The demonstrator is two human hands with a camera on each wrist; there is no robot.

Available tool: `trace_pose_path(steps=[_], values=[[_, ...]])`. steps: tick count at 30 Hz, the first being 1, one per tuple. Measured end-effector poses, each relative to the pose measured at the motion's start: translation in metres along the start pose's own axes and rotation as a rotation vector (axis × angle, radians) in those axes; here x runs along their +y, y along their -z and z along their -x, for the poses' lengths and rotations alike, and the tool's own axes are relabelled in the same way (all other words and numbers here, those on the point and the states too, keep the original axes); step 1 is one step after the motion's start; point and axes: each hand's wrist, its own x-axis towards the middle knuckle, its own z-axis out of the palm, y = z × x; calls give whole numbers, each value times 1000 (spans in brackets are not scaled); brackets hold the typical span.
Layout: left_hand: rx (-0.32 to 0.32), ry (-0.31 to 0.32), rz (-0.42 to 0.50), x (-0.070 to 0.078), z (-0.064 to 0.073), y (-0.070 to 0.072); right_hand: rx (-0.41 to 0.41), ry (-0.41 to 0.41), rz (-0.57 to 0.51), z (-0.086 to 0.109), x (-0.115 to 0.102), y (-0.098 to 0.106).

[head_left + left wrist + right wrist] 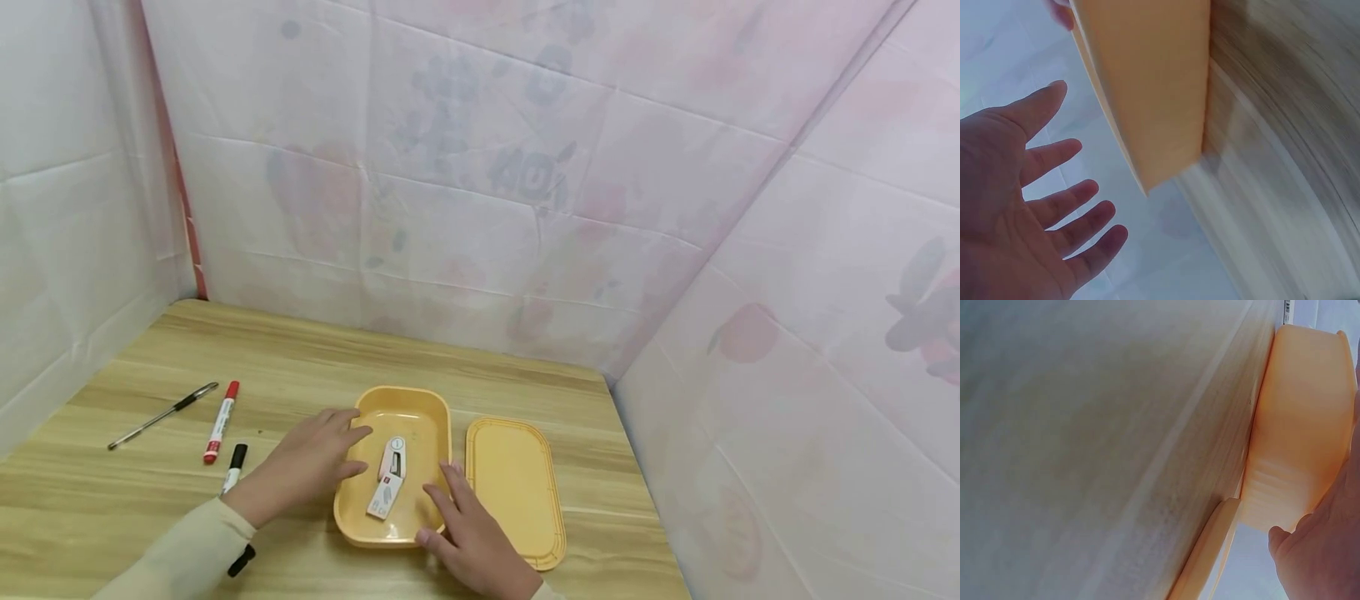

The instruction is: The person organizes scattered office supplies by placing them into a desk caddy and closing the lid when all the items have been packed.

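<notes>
A yellow plastic box (352,492) stands open on the wooden table, and its side wall (1147,87) fills the left wrist view. Two small white and red items (390,477) lie inside it. My left hand (315,462) hovers by the box's left rim with its fingers (1079,190) spread and holding nothing. At the front right corner of the box, my right hand (461,529) rests its straight fingers on the rim. Its thumb (1280,539) is next to the outer wall (1300,425). The matching yellow lid (513,492) lies flat just right of the box.
Left of the box lie a black pen (161,414), a red marker (221,421) and a black marker (236,467), the last partly under my left sleeve. Cloth-covered walls close in the table at the left, back and right.
</notes>
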Motion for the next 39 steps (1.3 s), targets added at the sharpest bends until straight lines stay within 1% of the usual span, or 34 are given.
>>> trace_pose_path(steps=[3,5,9,11,16,19,25,27,33,37,39], values=[[-29,36,16,-6,3,4,0,2,0,1,0,0],[-36,58,30,-11,6,5,-1,1,-3,1,0,0],[-24,95,62,-21,13,5,-3,-3,-2,1,1,0],[-8,106,67,-27,18,4,-7,-6,-4,1,0,0],[34,143,68,-42,34,2,-13,-4,-5,1,0,1],[42,166,58,-50,44,0,-8,-1,0,1,0,1],[8,200,31,-64,63,-7,-6,1,-5,1,1,1],[-4,210,23,-68,68,-9,-8,1,-11,0,1,0],[22,218,19,-73,81,-8,-38,-15,-53,0,1,1],[18,248,4,-76,86,-7,-61,-33,-102,0,0,3],[13,275,-9,-77,89,-7,-66,-36,-119,0,0,3]])
